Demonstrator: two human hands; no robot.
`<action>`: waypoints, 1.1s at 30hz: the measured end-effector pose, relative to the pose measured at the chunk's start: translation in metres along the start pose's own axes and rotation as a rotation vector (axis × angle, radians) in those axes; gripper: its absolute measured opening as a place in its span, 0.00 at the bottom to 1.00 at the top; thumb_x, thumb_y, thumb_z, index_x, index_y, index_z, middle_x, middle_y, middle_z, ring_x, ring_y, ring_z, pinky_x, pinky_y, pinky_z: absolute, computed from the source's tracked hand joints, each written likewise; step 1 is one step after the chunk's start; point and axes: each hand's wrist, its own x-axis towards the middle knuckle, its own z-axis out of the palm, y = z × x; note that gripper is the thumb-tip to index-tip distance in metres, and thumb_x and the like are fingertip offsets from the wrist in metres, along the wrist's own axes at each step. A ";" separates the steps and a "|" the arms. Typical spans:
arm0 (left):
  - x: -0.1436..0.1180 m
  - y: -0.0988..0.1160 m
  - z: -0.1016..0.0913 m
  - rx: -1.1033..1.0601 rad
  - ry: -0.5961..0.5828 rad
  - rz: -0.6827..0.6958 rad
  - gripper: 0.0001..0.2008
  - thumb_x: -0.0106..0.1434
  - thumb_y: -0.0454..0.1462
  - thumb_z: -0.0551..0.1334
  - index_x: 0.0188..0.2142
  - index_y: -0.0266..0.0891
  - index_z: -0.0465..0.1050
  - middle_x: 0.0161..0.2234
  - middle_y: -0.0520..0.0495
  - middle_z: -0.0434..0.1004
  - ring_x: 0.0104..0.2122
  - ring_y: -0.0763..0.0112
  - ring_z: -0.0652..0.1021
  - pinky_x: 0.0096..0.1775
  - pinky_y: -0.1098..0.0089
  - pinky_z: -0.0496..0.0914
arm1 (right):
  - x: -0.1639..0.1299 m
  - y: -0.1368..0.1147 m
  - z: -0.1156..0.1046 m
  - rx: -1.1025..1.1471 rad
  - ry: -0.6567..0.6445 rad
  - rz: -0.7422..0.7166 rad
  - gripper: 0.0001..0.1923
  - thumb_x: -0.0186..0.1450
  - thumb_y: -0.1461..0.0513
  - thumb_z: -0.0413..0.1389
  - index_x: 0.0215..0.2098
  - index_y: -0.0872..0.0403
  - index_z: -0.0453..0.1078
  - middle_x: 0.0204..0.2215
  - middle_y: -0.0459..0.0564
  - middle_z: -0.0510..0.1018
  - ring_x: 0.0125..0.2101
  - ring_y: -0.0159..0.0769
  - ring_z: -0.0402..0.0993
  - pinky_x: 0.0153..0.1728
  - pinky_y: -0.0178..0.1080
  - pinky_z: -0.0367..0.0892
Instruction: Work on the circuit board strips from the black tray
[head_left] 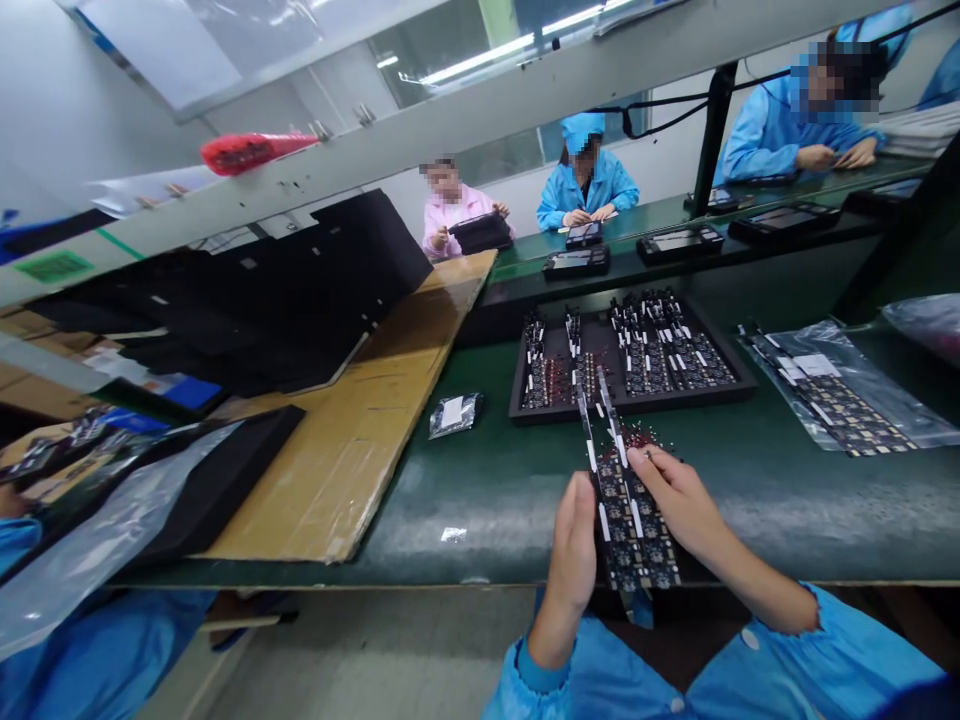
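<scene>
My left hand (pixel 574 545) and my right hand (pixel 675 495) hold a stack of black circuit board strips (pixel 630 520) at the front edge of the green workbench (pixel 480 500). The left palm presses the stack's left side; the right fingers lie over its top and right side. The strips carry white labels and rows of small parts. Just beyond them a black tray (pixel 630 400) holds several more such strips in rows.
A clear bag of boards (pixel 840 395) lies at right, a small silver bag (pixel 455 413) left of the tray. Cardboard sheet (pixel 360 440) with black foam trays (pixel 247 300) fills the left. Three other workers (pixel 585 185) sit at the far bench.
</scene>
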 end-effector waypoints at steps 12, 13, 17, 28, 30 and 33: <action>-0.004 -0.007 0.009 0.256 0.000 0.270 0.15 0.66 0.49 0.60 0.41 0.48 0.83 0.36 0.40 0.85 0.36 0.48 0.81 0.40 0.58 0.73 | -0.009 0.000 0.008 -0.048 0.040 0.018 0.18 0.67 0.48 0.54 0.28 0.52 0.69 0.25 0.43 0.72 0.28 0.35 0.64 0.29 0.35 0.60; -0.004 -0.007 0.011 0.225 0.000 0.262 0.15 0.66 0.50 0.61 0.42 0.48 0.83 0.38 0.40 0.85 0.37 0.48 0.81 0.41 0.58 0.74 | -0.010 0.001 0.010 -0.042 0.040 0.022 0.19 0.67 0.48 0.54 0.28 0.53 0.69 0.25 0.43 0.72 0.28 0.35 0.64 0.28 0.35 0.60; -0.006 -0.012 0.017 0.049 0.003 0.168 0.19 0.63 0.52 0.63 0.44 0.45 0.84 0.40 0.38 0.86 0.41 0.46 0.82 0.43 0.57 0.75 | -0.011 0.004 0.014 0.022 0.025 0.064 0.21 0.67 0.46 0.53 0.28 0.54 0.68 0.23 0.42 0.70 0.26 0.33 0.63 0.26 0.34 0.59; -0.001 -0.017 0.012 0.050 -0.011 0.158 0.20 0.63 0.51 0.64 0.45 0.41 0.83 0.41 0.41 0.86 0.43 0.48 0.82 0.46 0.60 0.73 | -0.007 0.003 0.010 0.089 0.010 0.096 0.22 0.68 0.46 0.51 0.34 0.54 0.74 0.27 0.45 0.74 0.31 0.36 0.67 0.32 0.35 0.63; 0.000 -0.013 0.008 0.081 -0.019 0.174 0.19 0.63 0.51 0.64 0.44 0.41 0.83 0.39 0.42 0.86 0.42 0.48 0.81 0.45 0.61 0.73 | -0.009 0.002 0.009 0.072 0.028 0.071 0.20 0.68 0.46 0.51 0.33 0.53 0.73 0.28 0.44 0.74 0.32 0.36 0.67 0.33 0.35 0.63; 0.002 -0.008 0.002 0.116 -0.001 0.189 0.20 0.64 0.53 0.62 0.37 0.40 0.83 0.33 0.44 0.84 0.37 0.51 0.80 0.41 0.63 0.73 | -0.012 0.002 0.010 0.045 0.028 0.046 0.18 0.67 0.47 0.53 0.30 0.51 0.70 0.27 0.43 0.71 0.30 0.36 0.64 0.31 0.35 0.61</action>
